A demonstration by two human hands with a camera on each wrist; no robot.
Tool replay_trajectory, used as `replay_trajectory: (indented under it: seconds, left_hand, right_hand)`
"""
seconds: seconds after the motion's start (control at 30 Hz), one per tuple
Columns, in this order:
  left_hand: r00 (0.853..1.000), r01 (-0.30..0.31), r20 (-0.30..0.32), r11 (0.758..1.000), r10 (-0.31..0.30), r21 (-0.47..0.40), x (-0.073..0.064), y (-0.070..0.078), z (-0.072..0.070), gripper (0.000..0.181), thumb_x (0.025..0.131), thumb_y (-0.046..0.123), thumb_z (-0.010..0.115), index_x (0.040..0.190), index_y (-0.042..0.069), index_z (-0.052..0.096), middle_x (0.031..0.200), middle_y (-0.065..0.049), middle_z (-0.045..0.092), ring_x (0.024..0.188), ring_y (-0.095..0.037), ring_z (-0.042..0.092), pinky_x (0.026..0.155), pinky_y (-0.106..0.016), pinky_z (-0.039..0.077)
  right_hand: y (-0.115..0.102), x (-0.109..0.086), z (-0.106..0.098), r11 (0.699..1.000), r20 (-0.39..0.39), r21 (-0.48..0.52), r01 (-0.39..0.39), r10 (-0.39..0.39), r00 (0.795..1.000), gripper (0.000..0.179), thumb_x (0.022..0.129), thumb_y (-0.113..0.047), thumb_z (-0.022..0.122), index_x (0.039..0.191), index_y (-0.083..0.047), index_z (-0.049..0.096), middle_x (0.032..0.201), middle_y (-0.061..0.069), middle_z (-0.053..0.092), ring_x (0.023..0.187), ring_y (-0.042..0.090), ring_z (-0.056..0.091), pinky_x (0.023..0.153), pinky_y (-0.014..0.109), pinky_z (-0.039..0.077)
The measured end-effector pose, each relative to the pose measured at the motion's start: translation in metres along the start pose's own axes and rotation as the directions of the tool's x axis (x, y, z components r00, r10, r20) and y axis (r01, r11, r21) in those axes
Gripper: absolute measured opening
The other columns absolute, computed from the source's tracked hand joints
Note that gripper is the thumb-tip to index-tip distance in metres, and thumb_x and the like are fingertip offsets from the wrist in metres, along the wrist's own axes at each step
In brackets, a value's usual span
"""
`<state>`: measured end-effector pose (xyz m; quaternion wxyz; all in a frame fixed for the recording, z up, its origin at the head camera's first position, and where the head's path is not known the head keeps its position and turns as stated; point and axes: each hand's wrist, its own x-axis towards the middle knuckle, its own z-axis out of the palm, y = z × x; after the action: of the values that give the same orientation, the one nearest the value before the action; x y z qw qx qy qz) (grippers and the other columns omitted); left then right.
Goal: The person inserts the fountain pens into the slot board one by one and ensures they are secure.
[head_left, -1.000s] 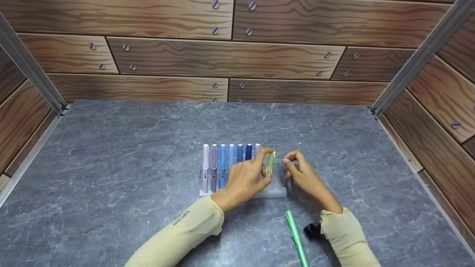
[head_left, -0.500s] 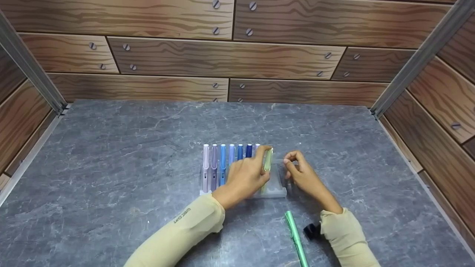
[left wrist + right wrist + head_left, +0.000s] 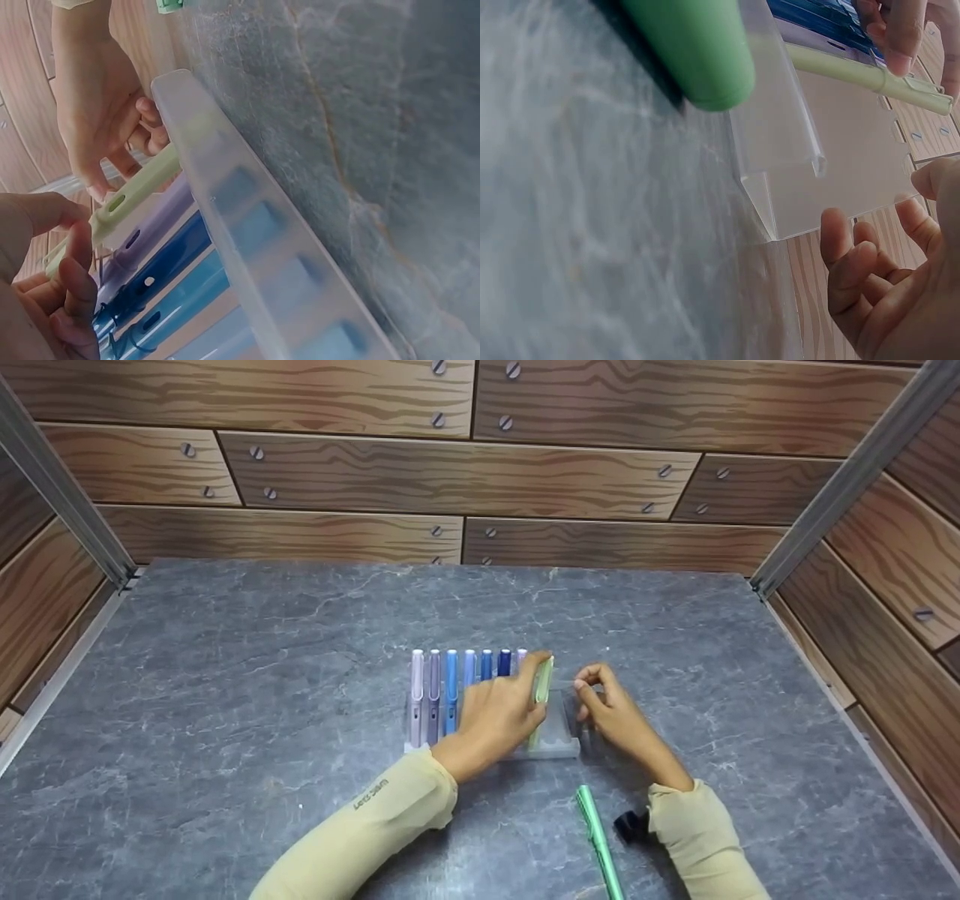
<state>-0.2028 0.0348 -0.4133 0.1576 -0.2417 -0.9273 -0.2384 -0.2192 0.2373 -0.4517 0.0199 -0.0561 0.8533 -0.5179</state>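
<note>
A clear plastic pen stand (image 3: 559, 750) holds a row of pens in purple, lilac and blue shades, leaning back side by side. At the row's right end is a light green pen (image 3: 544, 681), its lower end at the stand's front lip. My left hand (image 3: 499, 720) pinches this pen, index finger near its top and thumb lower down; the hand hides parts of several pens. At the stand's right edge, my right hand (image 3: 611, 716) pinches the clear back plate (image 3: 847, 187) between thumb and index finger, other fingers curled.
A brighter green pen (image 3: 598, 840) lies on the grey marbled table (image 3: 225, 720) in front of the stand. Beside it a small black object (image 3: 630, 826) is partly covered by the right sleeve. Wood-patterned walls (image 3: 450, 472) enclose the back and sides.
My left hand has brought the light green pen slightly left and more upright, lining it up beside the lilac pen in the stand. The right hand stays in place.
</note>
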Motion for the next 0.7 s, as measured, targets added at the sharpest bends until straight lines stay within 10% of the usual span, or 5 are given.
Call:
replay_trajectory:
  seconds: [0.7]
  left_hand:
    - [0.998, -0.016, 0.065, 0.998, 0.02, -0.058, -0.01, 0.004, -0.001, 0.07, 0.08, 0.041, 0.074, 0.139, 0.024, 0.043, 0.064, 0.013, 0.061, 0.046, -0.004, 0.044, 0.038, -0.019, 0.028]
  right_hand:
    - [0.0, 0.0, 0.0, 1.0, -0.006, -0.009, -0.001, 0.001, 1.0, 0.014, 0.102, -0.014, 0.045, 0.111, -0.003, 0.045, 0.11, 0.016, 0.048, 0.064, 0.015, 0.055, 0.05, 0.019, 0.04]
